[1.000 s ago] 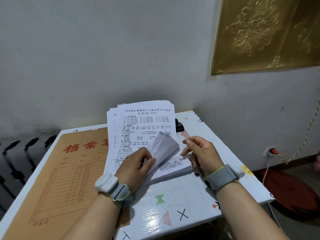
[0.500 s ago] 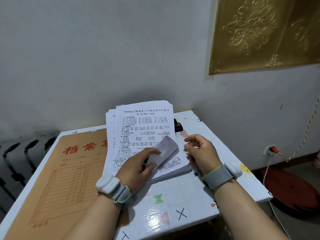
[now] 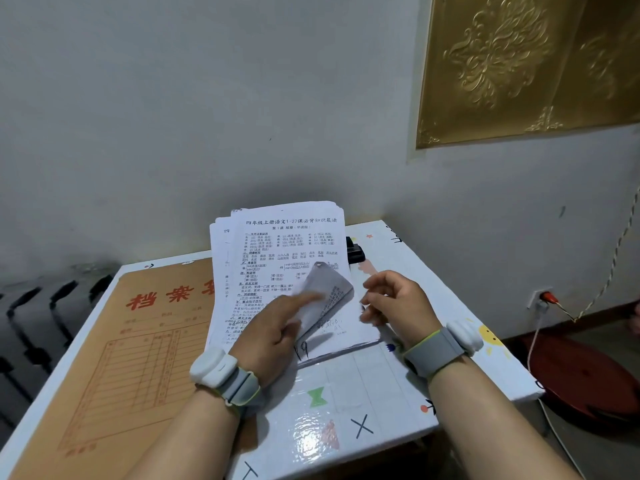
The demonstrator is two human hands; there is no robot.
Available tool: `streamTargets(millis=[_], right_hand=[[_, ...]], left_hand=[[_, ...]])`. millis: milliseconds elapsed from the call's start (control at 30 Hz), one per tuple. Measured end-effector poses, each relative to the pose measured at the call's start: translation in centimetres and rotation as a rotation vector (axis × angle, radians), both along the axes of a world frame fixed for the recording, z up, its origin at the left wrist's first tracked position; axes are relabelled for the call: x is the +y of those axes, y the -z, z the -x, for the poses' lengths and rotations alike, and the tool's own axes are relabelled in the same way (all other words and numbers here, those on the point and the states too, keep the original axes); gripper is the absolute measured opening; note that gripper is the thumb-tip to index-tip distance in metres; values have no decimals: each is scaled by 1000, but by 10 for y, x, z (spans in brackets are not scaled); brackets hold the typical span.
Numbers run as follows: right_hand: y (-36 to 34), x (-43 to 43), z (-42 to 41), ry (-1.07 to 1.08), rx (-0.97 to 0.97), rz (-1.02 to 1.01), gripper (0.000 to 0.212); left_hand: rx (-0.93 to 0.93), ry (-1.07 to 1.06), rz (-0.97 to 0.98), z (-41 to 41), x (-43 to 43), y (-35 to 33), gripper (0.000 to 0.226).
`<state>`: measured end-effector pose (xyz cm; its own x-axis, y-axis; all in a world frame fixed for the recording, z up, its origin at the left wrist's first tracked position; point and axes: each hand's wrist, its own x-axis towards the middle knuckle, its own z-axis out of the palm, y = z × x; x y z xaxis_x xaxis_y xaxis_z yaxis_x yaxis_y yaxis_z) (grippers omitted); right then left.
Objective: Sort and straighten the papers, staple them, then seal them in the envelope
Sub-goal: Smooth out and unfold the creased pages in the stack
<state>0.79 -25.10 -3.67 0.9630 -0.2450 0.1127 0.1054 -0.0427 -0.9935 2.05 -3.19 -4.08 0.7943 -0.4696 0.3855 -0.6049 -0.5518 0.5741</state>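
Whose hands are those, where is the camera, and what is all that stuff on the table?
They are a person's own two hands, no machine. The camera sits on the person's head and looks down, so you see what they see. Each wrist wears a grey band. On the table lie a stack of papers, a big brown envelope and, half hidden behind the papers, a black thing, maybe a stapler. The left hand holds the top sheet's corner bent back. The right hand hovers beside it, fingers curled; I cannot tell whether it holds anything.
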Motion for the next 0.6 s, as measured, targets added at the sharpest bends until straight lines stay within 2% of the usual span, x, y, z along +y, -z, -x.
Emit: streamTargets(millis=[67, 133, 200, 300, 433, 600], right_hand=[[3, -1, -2, 8, 8, 32, 22], [3, -1, -3, 39, -2, 34, 20], [4, -3, -5, 81, -23, 36, 20], [5, -5, -6, 130, -40, 59, 21], [5, -5, -5, 127, -38, 66, 19], [4, -4, -4, 139, -33, 51, 21]], left_hand=[[19, 53, -112, -2, 0, 0, 36], [23, 56, -164, -4, 0, 1, 56], [34, 29, -149, -5, 0, 1, 64], [37, 27, -79, -4, 2, -1, 61], [57, 44, -134, -3, 0, -2, 76], [54, 28, -122, -3, 3, -1, 62]])
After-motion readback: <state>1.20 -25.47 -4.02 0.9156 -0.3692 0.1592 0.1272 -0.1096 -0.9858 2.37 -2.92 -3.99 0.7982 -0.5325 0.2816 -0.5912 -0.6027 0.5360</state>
